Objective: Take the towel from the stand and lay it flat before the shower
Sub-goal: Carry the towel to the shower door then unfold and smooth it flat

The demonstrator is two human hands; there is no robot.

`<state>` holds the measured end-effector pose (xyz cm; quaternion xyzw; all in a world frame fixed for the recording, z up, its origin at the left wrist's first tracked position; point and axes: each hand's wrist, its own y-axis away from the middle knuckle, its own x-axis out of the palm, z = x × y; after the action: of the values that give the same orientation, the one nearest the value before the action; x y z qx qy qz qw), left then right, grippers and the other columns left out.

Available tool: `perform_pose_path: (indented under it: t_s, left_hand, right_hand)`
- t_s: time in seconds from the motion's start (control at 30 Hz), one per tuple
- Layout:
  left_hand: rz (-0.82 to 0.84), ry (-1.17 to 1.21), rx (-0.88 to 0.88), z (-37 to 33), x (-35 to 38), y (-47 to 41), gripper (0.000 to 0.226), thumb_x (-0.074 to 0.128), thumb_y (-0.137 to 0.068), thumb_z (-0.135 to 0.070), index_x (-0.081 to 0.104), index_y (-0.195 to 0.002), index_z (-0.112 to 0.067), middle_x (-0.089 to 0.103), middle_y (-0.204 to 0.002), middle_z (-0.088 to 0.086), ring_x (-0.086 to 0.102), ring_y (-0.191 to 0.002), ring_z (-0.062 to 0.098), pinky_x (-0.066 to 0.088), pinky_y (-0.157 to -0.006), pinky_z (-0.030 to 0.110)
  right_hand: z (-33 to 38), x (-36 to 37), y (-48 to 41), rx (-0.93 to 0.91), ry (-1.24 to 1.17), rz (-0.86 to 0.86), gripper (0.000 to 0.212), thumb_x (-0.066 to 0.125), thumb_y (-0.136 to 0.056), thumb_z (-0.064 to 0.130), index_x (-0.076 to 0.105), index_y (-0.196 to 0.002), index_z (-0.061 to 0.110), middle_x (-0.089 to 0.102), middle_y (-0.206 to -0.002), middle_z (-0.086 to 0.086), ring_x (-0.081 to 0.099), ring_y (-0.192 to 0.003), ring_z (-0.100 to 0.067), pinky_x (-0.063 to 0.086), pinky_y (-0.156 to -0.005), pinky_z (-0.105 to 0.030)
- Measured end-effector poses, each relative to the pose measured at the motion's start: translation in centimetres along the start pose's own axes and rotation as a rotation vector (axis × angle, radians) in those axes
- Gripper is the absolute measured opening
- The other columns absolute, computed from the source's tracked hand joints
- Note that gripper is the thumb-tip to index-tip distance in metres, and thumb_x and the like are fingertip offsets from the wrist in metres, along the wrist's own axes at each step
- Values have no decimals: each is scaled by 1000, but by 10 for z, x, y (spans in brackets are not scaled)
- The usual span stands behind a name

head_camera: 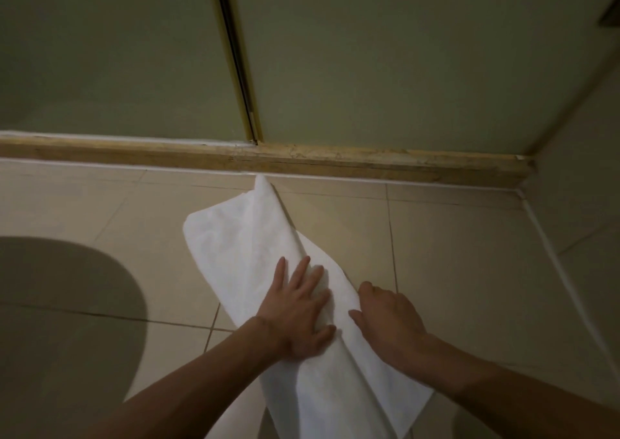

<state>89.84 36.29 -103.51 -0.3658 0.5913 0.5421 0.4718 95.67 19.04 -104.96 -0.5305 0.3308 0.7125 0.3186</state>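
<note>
A white towel [255,237] lies folded lengthwise on the tiled floor, running from near my body up to the shower's stone threshold [335,163]. Its far corner touches the threshold. My left hand [298,311] presses flat on the towel's middle with fingers spread. My right hand [389,321] is at the towel's right edge, fingers curled down over the fold; whether they pinch the cloth is hidden. The frosted shower doors [369,52] stand shut behind the threshold.
Beige floor tiles [453,254] spread to both sides of the towel. A rounded dark shadow [67,304] covers the floor at left. A wall with a white seam [553,270] borders the right side.
</note>
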Motion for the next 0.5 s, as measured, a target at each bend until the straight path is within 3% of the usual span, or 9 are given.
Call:
perform_pose_path:
  t_s: [0.23,0.5]
  left_hand:
    - [-76,-79,-14,7,-1,4,80,18,-82,-69,50,-131,-15,29,-151,14,6,-144,32,-17,-108,58]
    - [-192,-10,-73,10,-9,9,71,14,-85,-67,60,-110,-19,42,-140,12,15,-143,30,-9,-112,57]
  right_hand:
    - [-6,6,-7,-94,179,10,17,41,-99,27,54,-99,17,64,-91,-3,55,-74,-19,29,-68,-32]
    - [-33,-11,-22,-25,230,-50,21,35,-99,30,53,-95,19,65,-91,0,60,-77,-20,33,-67,-32]
